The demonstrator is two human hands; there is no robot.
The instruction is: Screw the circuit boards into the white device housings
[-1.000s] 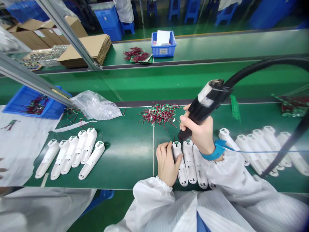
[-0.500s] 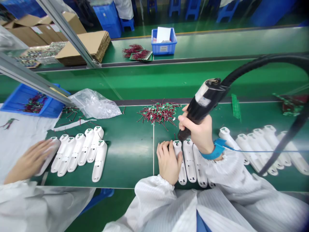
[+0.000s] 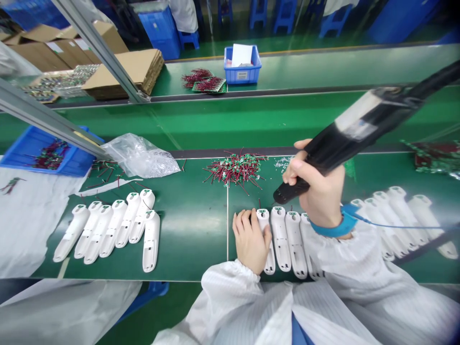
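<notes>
My right hand (image 3: 318, 189) is wrapped around a black electric screwdriver (image 3: 345, 141) whose cable runs off to the upper right. The tool is tilted, its tip hanging above a short row of white plastic housings (image 3: 287, 237) on the green bench. My left hand (image 3: 249, 239) rests with fingers curled on the leftmost housing (image 3: 265, 239), pressing it down. A blue wrist strap (image 3: 336, 225) circles my right wrist. Behind the housings lies a pile of small green boards with red wires (image 3: 237, 168).
Several more white housings (image 3: 115, 227) lie at the left, others at the right (image 3: 406, 215). A clear plastic bag (image 3: 140, 155), a blue bin (image 3: 43, 153), cardboard boxes (image 3: 125, 72) and a far blue bin (image 3: 241, 64) stand beyond. A co-worker's white sleeve (image 3: 53, 306) fills the lower left.
My right hand has lifted and swung the screwdriver to the right, away from the housing. The co-worker's hand that touched the left housings has withdrawn. My left hand has stayed put.
</notes>
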